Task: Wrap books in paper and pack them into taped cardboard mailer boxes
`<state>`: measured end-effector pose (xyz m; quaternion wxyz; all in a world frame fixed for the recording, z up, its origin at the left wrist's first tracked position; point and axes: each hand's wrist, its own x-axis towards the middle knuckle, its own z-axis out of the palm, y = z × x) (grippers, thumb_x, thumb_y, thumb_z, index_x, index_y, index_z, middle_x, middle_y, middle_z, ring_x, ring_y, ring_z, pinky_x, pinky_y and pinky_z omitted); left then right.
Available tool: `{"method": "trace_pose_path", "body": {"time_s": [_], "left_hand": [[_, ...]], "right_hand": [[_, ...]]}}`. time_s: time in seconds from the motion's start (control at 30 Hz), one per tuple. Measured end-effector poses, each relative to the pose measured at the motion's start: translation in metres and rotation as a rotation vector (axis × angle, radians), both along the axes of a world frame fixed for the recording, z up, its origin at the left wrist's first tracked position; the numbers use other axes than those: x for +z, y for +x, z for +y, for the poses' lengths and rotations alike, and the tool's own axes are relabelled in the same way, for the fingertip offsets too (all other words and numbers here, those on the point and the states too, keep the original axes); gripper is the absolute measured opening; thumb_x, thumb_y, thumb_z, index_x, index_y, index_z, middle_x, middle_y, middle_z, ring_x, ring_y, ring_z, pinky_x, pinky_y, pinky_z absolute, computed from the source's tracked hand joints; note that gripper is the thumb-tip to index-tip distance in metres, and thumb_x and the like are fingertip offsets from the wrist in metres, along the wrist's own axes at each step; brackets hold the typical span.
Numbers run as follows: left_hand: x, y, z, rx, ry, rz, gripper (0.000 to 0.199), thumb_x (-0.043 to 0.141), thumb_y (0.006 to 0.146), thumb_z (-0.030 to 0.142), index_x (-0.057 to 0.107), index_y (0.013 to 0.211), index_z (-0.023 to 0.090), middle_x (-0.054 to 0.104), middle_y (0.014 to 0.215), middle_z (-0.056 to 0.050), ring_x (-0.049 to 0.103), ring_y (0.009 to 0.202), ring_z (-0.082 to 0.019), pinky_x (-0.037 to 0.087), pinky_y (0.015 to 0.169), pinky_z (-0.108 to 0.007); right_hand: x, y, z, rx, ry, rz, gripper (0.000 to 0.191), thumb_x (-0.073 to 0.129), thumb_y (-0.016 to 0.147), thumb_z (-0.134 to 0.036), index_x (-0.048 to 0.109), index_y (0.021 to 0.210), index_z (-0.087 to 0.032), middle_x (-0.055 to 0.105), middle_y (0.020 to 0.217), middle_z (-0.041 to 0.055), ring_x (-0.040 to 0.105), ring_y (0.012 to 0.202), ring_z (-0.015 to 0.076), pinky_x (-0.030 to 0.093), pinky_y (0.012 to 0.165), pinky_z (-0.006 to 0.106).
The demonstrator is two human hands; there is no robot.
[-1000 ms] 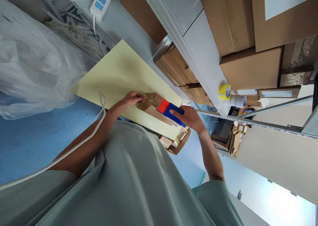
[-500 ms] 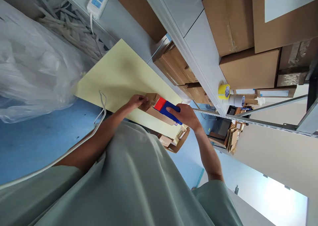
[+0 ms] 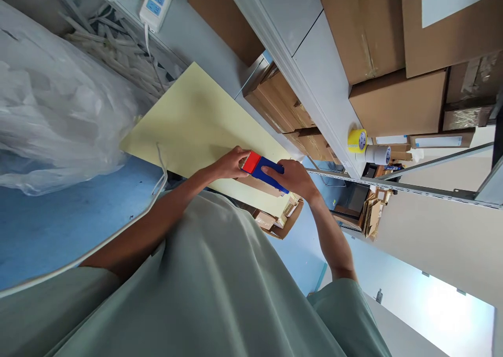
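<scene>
A small brown cardboard box (image 3: 262, 186) lies on the pale yellow tabletop (image 3: 188, 116), largely covered by my hands. My right hand (image 3: 294, 178) is closed around a blue tape dispenser (image 3: 269, 175) with a red front end, held over the box. Curled around the box's left end is my left hand (image 3: 230, 164), its fingers close against the red end of the dispenser. The contact between those fingertips and the dispenser is hidden.
A white cable (image 3: 129, 223) runs past my left arm. Bulky clear plastic bags (image 3: 66, 100) lie left. A shelf holds cartons (image 3: 365, 32), a yellow tape roll (image 3: 357, 140) and a white roll (image 3: 378, 154). A power strip (image 3: 156, 3) sits upper left; an open carton (image 3: 288, 223) stands below the table.
My left hand has moved right and up along the box end, reaching the dispenser's red front. My right hand keeps its hold on the dispenser, almost in place.
</scene>
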<state>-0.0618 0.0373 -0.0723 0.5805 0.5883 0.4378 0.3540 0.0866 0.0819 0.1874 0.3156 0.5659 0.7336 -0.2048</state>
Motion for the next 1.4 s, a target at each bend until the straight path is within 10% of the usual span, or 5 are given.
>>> {"method": "trace_pose_path", "body": {"time_s": [0.13, 0.53, 1.07, 1.4], "left_hand": [[0.006, 0.008, 0.009, -0.024, 0.062, 0.142, 0.037, 0.088, 0.073, 0.031, 0.071, 0.103, 0.019, 0.062, 0.101, -0.008, 0.063, 0.109, -0.033, 0.054, 0.098, -0.041], [-0.006, 0.004, -0.001, -0.039, -0.001, 0.236, 0.053, 0.087, 0.078, 0.028, 0.078, 0.130, 0.026, 0.063, 0.114, -0.007, 0.063, 0.095, -0.024, 0.055, 0.097, -0.037], [-0.013, 0.001, -0.011, 0.028, -0.107, 0.197, 0.061, 0.088, 0.076, 0.036, 0.076, 0.135, 0.025, 0.061, 0.118, -0.007, 0.066, 0.097, -0.023, 0.058, 0.105, -0.045], [-0.003, 0.040, -0.029, 0.350, -0.386, 0.345, 0.072, 0.078, 0.082, 0.025, 0.057, 0.150, 0.017, 0.074, 0.127, -0.015, 0.075, 0.114, -0.028, 0.060, 0.103, -0.044]], "right_hand": [[0.000, -0.002, -0.003, 0.031, 0.016, -0.010, 0.072, 0.048, 0.106, -0.086, 0.073, 0.087, -0.021, 0.078, 0.086, 0.0117, 0.073, 0.083, 0.0263, 0.038, 0.067, 0.033], [-0.001, 0.046, -0.008, -0.040, 0.018, 0.004, 0.064, 0.055, 0.107, -0.079, 0.071, 0.084, -0.022, 0.079, 0.088, 0.0119, 0.074, 0.084, 0.0266, 0.041, 0.069, 0.032], [-0.096, 0.125, -0.002, -0.142, -0.087, 0.070, 0.069, 0.065, 0.104, -0.078, 0.080, 0.106, -0.011, 0.084, 0.106, 0.0206, 0.079, 0.096, 0.0257, 0.046, 0.075, 0.029], [-0.101, 0.124, -0.005, -0.164, -0.110, 0.100, 0.060, 0.065, 0.108, -0.065, 0.074, 0.145, -0.019, 0.078, 0.141, 0.0203, 0.075, 0.130, 0.0355, 0.056, 0.099, 0.035]]}}
